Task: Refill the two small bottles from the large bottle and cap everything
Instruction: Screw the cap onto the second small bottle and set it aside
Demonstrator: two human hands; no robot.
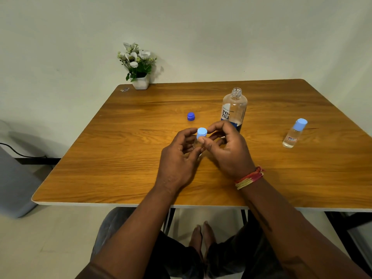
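The left hand (179, 156) curls around a small bottle (198, 144) at the middle of the surface (120, 158), its fingers wrapped loosely about the body, so most of the bottle is hidden. The right hand (225, 146) pinches the light blue cap (202, 133) that sits on top of that bottle, thumb on the near side and fingertips on the far side. The bottle stands roughly upright, so its long axis runs up through the cap, and the twist that seats the cap has to turn about that axis. Whether the cap is fully screwed down cannot be told.

The large bottle (234, 107) stands just behind the right hand, upright, its neck open and uncapped. Its dark blue cap (190, 116) lies on the surface to the left of it, beyond the left hand and a little nearer to that hand than to the right. The right hand is the nearer one to the large bottle itself.

The second small bottle (292, 135) stands well apart to the right, with clear liquid inside and its own light blue cap on.

Counted: one large bottle, two small bottles, three caps, of which two are light blue and one dark blue. By my reckoning the filling looks done, and what remains is finishing this cap and closing the large bottle.

A pot of white flowers (138, 65) stands at the far left corner.
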